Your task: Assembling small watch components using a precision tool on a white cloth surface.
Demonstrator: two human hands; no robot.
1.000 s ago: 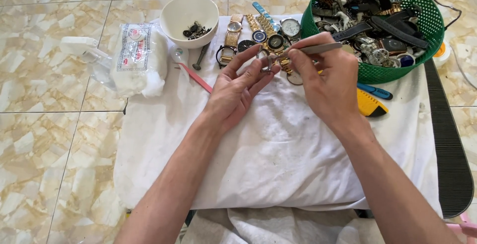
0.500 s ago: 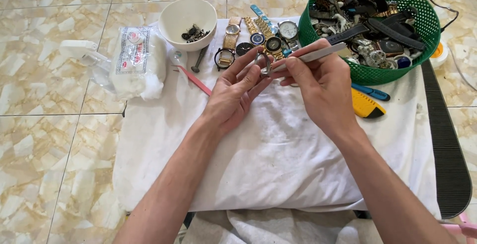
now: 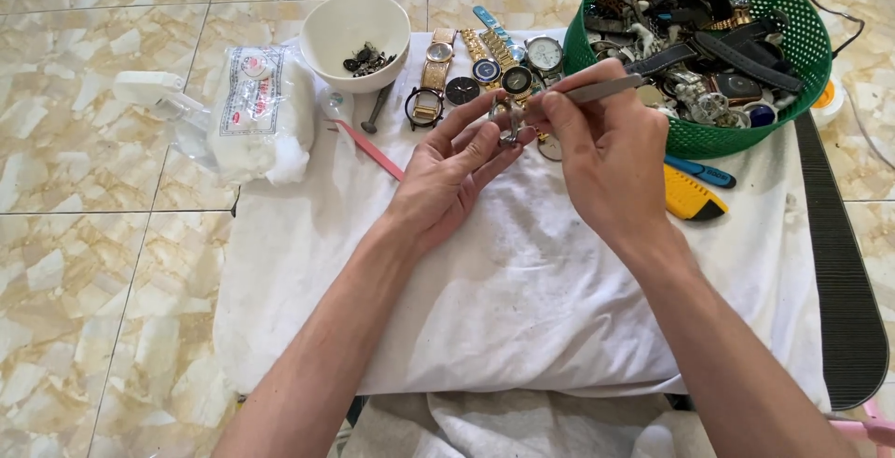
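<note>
The left hand [image 3: 447,174] pinches a small watch case [image 3: 508,123] between thumb and fingertips above the white cloth [image 3: 522,300], just in front of the row of watches [image 3: 485,71], while the right hand [image 3: 606,155] grips a slim metal tool [image 3: 597,92] with its tip at the case. This looks like the prying or picking stage — fine work on the case itself — and the next move seems to call for a steady case and a light, controlled press from the tool tip

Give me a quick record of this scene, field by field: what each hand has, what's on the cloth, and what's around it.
left hand: pinches a small watch case
right hand: holds metal tweezers, tip at the case
surface: white cloth over a low table, tiled floor
behind hands: row of wristwatches, white bowl holding small dark parts
right side: green basket of watches and straps, yellow utility knife
left side: bag of cotton
</note>
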